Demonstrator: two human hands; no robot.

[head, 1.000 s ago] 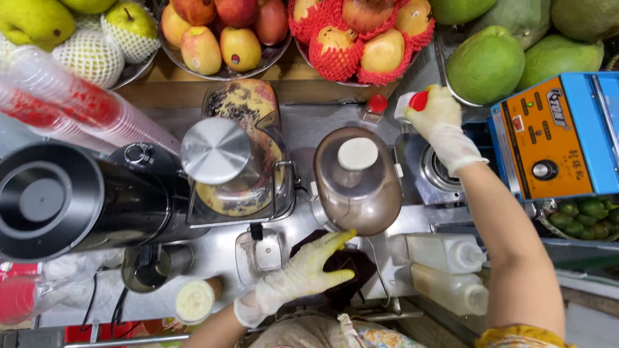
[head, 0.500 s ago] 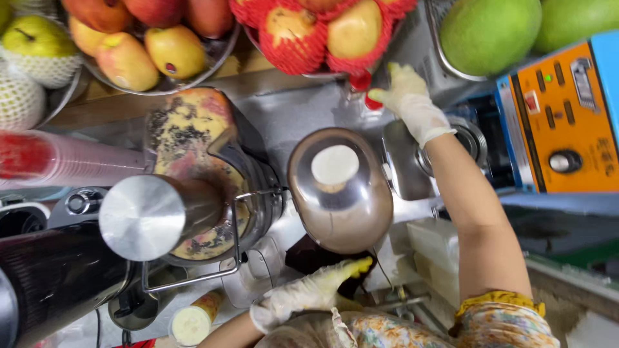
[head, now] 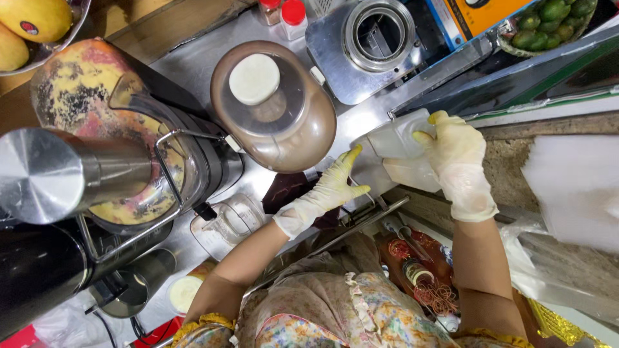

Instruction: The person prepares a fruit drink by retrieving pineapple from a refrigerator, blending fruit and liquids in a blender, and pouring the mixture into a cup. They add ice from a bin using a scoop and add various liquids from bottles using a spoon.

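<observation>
My right hand [head: 456, 154], in a pale glove, grips a translucent squeeze bottle [head: 394, 138] lying at the counter's near edge; a second such bottle [head: 409, 174] sits just below it. My left hand [head: 329, 190], also gloved, rests with fingers spread by the base of the brown blender jar [head: 277, 109] and touches the bottle's end, over a dark cloth [head: 287, 190]. The blender jar has a white cap [head: 255, 78] on its lid.
A juicer [head: 129, 148] with a steel pusher [head: 45, 174] and stained lid stands left. A cup sealing machine [head: 377, 35] sits behind, with red-capped bottles [head: 293, 16], green limes [head: 551, 19] top right, mangoes [head: 32, 22] top left. A small clear jug [head: 235, 219] stands near.
My right hand came back from the red-capped bottles at the rear to the squeeze bottle at the near edge and gripped it. The view tilted down toward my body.
</observation>
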